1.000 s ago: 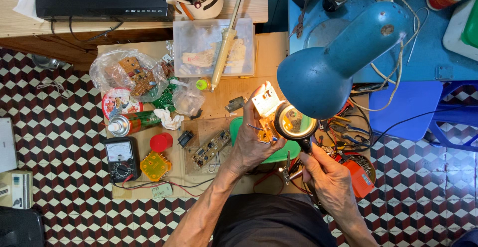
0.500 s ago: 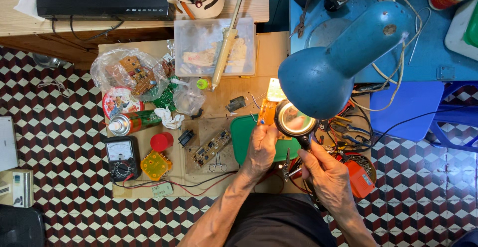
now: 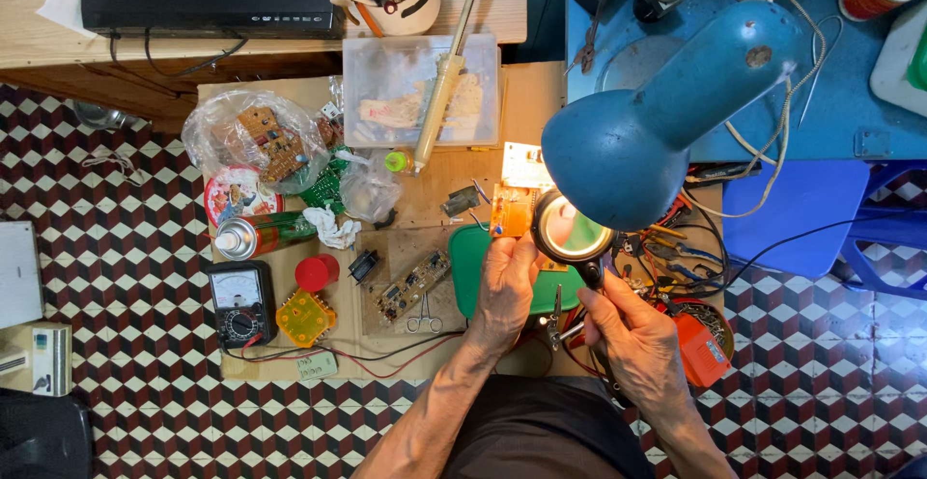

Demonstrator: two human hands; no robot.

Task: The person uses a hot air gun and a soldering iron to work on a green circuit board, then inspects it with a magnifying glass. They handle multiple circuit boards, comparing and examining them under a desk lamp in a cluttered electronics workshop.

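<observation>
my left hand [image 3: 504, 291] pinches the orange circuit board [image 3: 511, 211] under the lamp [image 3: 657, 122], tilted to the light, while my right hand [image 3: 632, 339] closes its grip on the magnifier [image 3: 572, 230] just above the board.

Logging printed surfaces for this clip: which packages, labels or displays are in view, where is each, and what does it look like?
Multimeter: bench's left front, black case, pale dial face.
Spray can: lying behind the multimeter, green and red label, silver top.
Round tin lid: behind the can, red rim, picture print.
Plastic bag: back left, clear, holding a brown circuit board.
Small box: on the floor at far left, pale, printed.
</observation>
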